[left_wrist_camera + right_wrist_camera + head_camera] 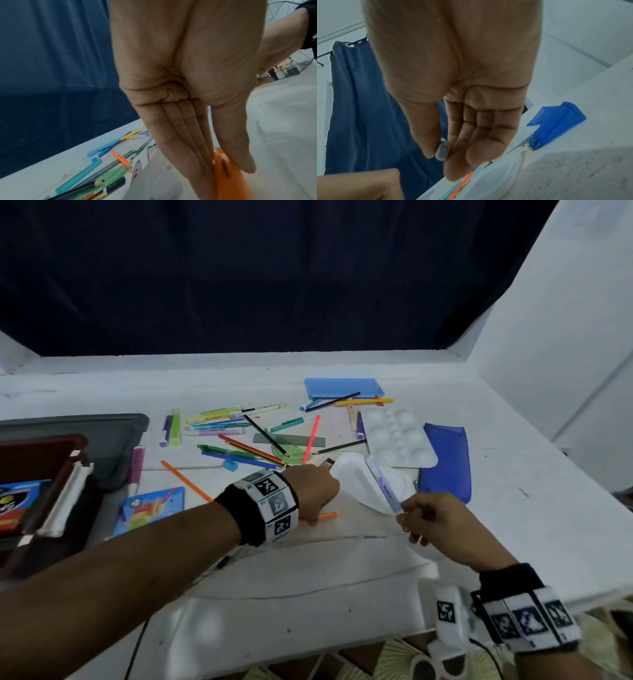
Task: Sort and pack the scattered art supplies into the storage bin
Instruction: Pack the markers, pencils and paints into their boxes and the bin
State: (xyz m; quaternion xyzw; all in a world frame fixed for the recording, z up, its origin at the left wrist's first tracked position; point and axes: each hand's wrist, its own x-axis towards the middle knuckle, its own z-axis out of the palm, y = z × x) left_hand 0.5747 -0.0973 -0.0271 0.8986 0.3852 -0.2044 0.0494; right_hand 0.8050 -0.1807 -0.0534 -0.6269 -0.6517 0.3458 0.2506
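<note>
Left hand: left hand reaches palm-down over the table; fingers straight and pressed together with the thumb, pinching an orange marker low over the table.
Right hand: right hand at 5 o'clock of the pile; thumb and fingers clamped on the near end of a pale clear pen, which slants up toward 11 o'clock.
Hidden: most of the orange marker sits under the left hand; in the left wrist view it is an orange blur. Only the pen's end cap shows in the right wrist view.
Cut off: grey bin at 9 o'clock runs off the frame edge; its contents are hard to make out, apart from one colour box.
Scattered supplies: loose pile of pens, pencils and markers at 12 o'clock, too overlapped to count.
Counted: one white paint palette, one dark blue pouch at 2 o'clock, one light blue case, one white cloth under the pen, one blue printed box at 8 o'clock.
</note>
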